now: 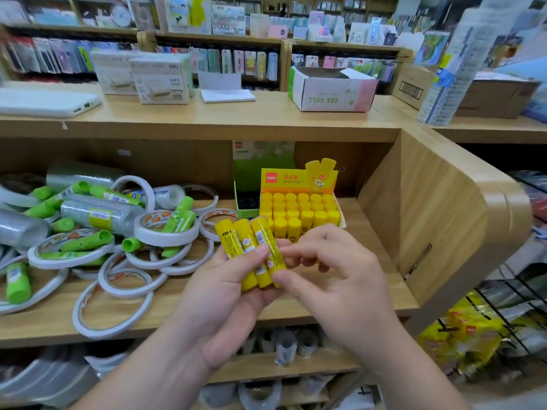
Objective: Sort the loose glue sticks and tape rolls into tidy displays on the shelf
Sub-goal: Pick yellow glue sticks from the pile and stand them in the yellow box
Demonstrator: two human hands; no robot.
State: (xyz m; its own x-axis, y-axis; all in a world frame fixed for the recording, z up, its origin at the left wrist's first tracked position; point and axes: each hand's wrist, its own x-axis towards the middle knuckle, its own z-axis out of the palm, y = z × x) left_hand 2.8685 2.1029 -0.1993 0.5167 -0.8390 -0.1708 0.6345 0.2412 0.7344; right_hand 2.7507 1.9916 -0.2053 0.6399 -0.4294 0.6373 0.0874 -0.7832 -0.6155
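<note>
Head view: left fingers (257, 257) around three glue sticks (251, 242), right fingers (285, 280) pinched on one.

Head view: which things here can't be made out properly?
All in the head view:
Lower ends of the yellow glue sticks: inside the left hand, behind fingers of the right hand.
Contents of the green display box: dark, partly behind the yellow display box.
Far-left tape rolls: cut by the frame edge.
Lower-shelf goods: blurred.
</note>
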